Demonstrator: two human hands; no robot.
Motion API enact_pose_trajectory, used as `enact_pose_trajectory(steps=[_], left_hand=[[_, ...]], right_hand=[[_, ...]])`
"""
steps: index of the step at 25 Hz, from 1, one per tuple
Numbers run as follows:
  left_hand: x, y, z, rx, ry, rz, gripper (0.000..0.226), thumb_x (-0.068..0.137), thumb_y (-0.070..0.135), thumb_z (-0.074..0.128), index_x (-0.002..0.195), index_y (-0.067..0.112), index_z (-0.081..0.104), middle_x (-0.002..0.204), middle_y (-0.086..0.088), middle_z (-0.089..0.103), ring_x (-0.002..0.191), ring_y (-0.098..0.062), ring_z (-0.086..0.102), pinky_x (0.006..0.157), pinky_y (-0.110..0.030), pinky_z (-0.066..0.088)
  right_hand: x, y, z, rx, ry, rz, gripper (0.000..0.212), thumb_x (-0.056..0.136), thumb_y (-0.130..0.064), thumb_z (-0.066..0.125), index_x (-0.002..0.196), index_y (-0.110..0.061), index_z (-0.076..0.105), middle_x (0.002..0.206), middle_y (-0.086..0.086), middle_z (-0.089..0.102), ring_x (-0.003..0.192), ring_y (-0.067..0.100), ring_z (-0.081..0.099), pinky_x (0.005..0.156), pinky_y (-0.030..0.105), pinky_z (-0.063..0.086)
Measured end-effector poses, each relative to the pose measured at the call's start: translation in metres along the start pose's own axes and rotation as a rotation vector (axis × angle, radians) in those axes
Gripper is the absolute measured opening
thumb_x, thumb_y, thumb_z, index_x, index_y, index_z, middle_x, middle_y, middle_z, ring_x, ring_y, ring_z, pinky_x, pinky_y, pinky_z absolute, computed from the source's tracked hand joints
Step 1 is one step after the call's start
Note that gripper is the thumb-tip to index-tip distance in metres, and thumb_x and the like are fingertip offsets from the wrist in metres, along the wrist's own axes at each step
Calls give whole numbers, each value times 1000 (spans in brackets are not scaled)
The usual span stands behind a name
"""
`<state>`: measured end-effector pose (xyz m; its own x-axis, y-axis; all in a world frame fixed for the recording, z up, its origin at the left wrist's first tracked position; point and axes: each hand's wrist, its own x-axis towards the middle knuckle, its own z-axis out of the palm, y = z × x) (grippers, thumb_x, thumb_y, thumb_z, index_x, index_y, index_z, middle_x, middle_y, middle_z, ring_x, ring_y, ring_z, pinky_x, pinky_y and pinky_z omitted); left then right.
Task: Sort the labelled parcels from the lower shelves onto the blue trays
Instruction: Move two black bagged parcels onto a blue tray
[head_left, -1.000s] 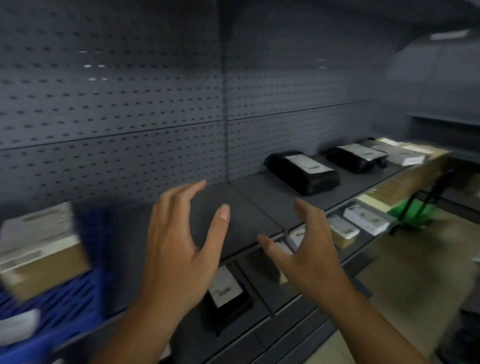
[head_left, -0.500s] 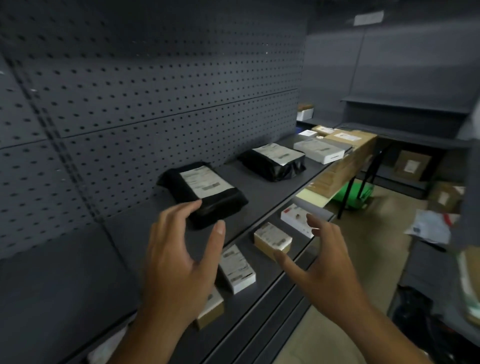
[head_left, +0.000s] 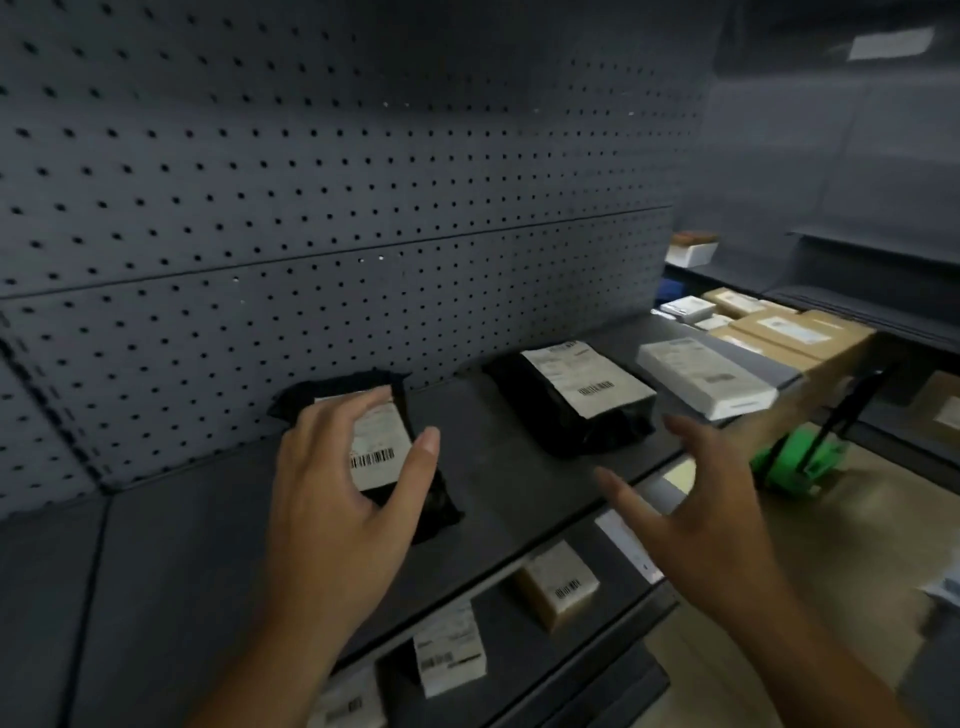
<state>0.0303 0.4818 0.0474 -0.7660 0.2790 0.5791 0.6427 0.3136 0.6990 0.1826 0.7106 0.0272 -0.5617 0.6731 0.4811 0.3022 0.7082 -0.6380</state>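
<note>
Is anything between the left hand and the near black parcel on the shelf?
Nothing visible. The left hand hovers open right over the near black parcel, fingers across its label; whether they touch it cannot be told. The second black parcel lies apart to the right.

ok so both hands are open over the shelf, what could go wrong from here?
1. The left hand spreads over the near black parcel; its soft bag may slip from a one-handed pinch.
2. The right hand hangs at the front of the shelf, close to the second black parcel, which a stray brush might push off.
</note>
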Motion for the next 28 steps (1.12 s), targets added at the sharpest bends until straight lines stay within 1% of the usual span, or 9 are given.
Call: enact_pose_trajectory(steps=[3, 6, 8, 13, 17, 20, 22, 25, 28], left_hand=[[-7, -2, 9, 248, 58, -75, 68, 79, 81, 49, 135, 42, 49, 133, 20, 46, 127, 1, 35, 104, -28, 36], [-20, -2, 18, 484, 88, -233, 88, 73, 88, 53, 141, 31, 50, 141, 8, 43, 134, -15, 39, 112, -47, 40], [-27, -2, 26, 613, 77, -332, 98, 68, 89, 56, 142, 26, 51, 144, 2, 41, 136, -24, 41, 112, -53, 40], [-35, -7, 46, 738, 129, -331, 109, 60, 85, 65, 143, 16, 48, 149, -9, 37, 134, -35, 44, 107, -60, 43], [-37, -16, 50, 788, 133, -415, 123, 56, 91, 63, 150, 16, 39, 153, -12, 36, 138, -35, 41, 109, -57, 41], [-38, -21, 52, 722, 177, -421, 123, 55, 86, 67, 150, 14, 36, 141, -10, 42, 127, -31, 49, 94, -53, 54], [-38, -23, 52, 664, 205, -420, 122, 54, 83, 71, 149, 15, 37, 137, -7, 43, 124, -27, 51, 88, -50, 57], [-38, -26, 45, 617, 231, -414, 118, 54, 79, 73, 148, 16, 40, 135, -2, 44, 123, -23, 52, 87, -45, 56], [-41, -21, 33, 581, 305, -398, 111, 54, 75, 72, 146, 18, 46, 134, 0, 49, 120, -21, 56, 86, -41, 56]], right_hand=[[52, 17, 17, -24, -11, -55, 100, 65, -78, 64, 143, -16, 50, 139, 9, 50, 130, 25, 42, 106, 49, 41], [94, 29, 40, -85, -75, -98, 107, 63, -83, 65, 149, -25, 42, 149, 12, 39, 138, 31, 31, 113, 53, 28], [108, 38, 56, -137, -142, -102, 107, 63, -81, 70, 150, -27, 39, 152, 13, 33, 142, 35, 28, 115, 56, 24], [106, 64, 84, -133, -157, -73, 106, 62, -73, 78, 143, -16, 42, 148, 21, 38, 136, 43, 36, 106, 63, 36], [107, 68, 92, -114, -133, -97, 108, 59, -65, 83, 142, -12, 40, 143, 24, 42, 127, 47, 43, 98, 63, 42], [110, 69, 93, -86, -124, -126, 104, 59, -60, 87, 140, -9, 45, 138, 26, 45, 122, 47, 47, 97, 60, 46], [114, 70, 92, -44, -139, -112, 101, 59, -56, 89, 139, -11, 47, 138, 25, 46, 123, 46, 47, 99, 60, 47], [118, 71, 87, 18, -157, -83, 98, 59, -53, 89, 139, -14, 49, 140, 22, 45, 127, 43, 46, 102, 61, 46], [115, 59, 82, 124, -181, -89, 94, 60, -57, 86, 139, -24, 47, 143, 13, 43, 131, 35, 43, 104, 54, 45]])
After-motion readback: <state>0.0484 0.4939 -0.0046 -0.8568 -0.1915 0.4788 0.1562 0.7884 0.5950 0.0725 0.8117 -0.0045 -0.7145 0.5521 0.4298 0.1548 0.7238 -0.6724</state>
